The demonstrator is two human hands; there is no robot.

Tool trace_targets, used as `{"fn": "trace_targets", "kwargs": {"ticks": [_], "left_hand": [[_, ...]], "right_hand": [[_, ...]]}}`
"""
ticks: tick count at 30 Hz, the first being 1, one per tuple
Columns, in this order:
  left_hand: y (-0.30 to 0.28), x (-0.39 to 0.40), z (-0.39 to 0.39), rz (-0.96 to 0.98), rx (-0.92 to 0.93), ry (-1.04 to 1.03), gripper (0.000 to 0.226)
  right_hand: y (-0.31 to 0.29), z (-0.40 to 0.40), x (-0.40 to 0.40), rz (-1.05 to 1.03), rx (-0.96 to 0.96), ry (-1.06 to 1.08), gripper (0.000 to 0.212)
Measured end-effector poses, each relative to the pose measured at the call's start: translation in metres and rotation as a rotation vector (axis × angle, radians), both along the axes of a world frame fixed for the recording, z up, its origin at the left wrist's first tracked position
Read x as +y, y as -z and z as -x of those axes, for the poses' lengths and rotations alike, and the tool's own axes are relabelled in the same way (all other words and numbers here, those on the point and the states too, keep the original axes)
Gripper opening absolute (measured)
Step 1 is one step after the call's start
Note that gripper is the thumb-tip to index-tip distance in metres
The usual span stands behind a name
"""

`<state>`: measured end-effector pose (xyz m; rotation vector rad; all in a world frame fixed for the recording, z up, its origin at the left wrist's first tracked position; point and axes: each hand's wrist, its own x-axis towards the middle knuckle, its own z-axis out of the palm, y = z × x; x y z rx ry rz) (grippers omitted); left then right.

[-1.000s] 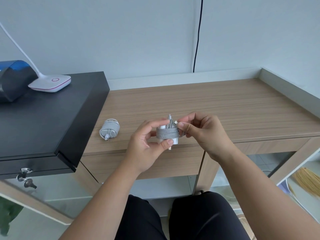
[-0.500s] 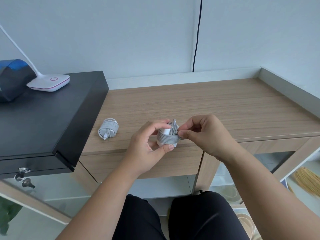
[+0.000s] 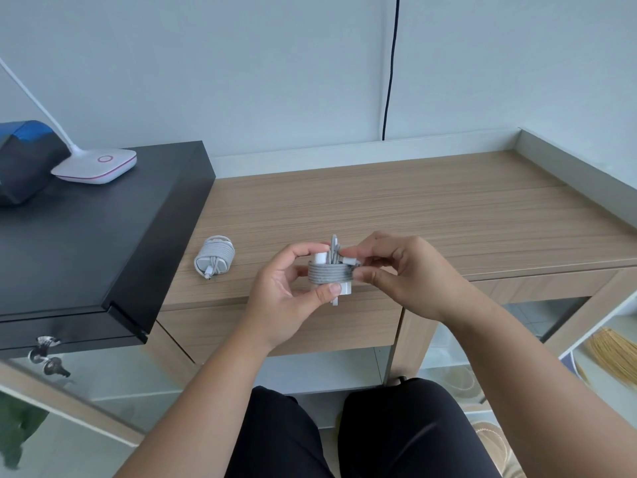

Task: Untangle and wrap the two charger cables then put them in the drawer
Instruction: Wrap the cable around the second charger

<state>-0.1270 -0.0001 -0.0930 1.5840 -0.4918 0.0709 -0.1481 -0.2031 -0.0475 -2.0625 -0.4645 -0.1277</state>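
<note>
Above wooden surface (image 3: 413, 215), left hand (image 3: 286, 291) grips charger (image 3: 329, 274); right hand (image 3: 406, 274) pinches cable end (image 3: 350, 261).

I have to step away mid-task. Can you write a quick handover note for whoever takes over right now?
Left hand: holds the second charger, cable coiled around it.
Right hand: pinches the cable's plug end at the coil.
First charger: wrapped, lying on the desk.
Done: both untangled, one fully wrapped.
Left: tuck the plug end, then put both in the drawer, which is shut.
</note>
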Motion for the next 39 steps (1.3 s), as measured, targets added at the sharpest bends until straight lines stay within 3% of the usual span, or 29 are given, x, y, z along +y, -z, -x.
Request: {"fn": "trace_targets", "kwargs": {"ticks": [4, 13, 18, 22, 32, 39], "left_hand": [[-0.003, -0.002, 0.0, -0.005, 0.009, 0.034, 0.044], [-0.006, -0.004, 0.002, -0.053, 0.021, 0.044, 0.045], [-0.004, -0.007, 0.003, -0.055, 0.025, 0.033, 0.044], [-0.003, -0.008, 0.003, -0.061, 0.035, 0.053, 0.044], [-0.008, -0.011, 0.004, -0.091, 0.045, 0.066, 0.043], [-0.017, -0.009, 0.003, -0.123, 0.133, 0.153, 0.043]], "right_hand": [[0.004, 0.003, 0.001, -0.15, -0.005, 0.06, 0.026], [0.007, 0.006, 0.004, -0.24, 0.066, 0.253, 0.011], [0.006, 0.005, 0.0, -0.132, 0.036, 0.204, 0.009], [0.006, 0.002, -0.007, -0.244, 0.085, 0.113, 0.008], [0.022, 0.012, -0.001, -0.512, 0.025, 0.202, 0.029], [0.03, 0.014, -0.002, -0.41, -0.135, 0.19, 0.05]]}}
